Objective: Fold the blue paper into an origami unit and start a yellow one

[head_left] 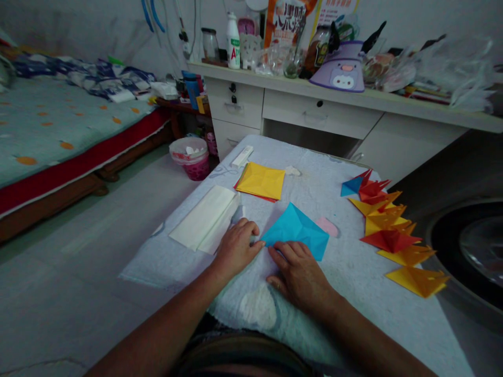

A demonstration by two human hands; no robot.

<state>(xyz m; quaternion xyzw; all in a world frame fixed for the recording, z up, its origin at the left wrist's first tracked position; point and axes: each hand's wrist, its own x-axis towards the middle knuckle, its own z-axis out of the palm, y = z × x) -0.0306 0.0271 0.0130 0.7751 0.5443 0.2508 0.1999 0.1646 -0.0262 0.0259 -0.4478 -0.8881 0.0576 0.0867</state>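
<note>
A sheet of blue origami paper [298, 228], creased and partly folded, lies on the cloth-covered table in front of me. My left hand [238, 243] has its fingers curled and its thumb at the paper's left corner, seemingly pinching it. Along the lower edge of the same sheet rest the extended fingers of my right hand [298, 272], pressing from above. Beyond the blue sheet sits a stack of yellow origami paper [261, 180] with red showing underneath. Folded paper pieces [393, 238] in red, yellow and blue form a row at the right.
A pale folded paper packet [204, 217] lies left of my left hand. Behind the blue sheet is a pink scrap [327, 226]. A small white box [242, 156] is near the table's far edge. A pink bin [194, 162] stands on the floor; a wheel [471, 246] is at the right.
</note>
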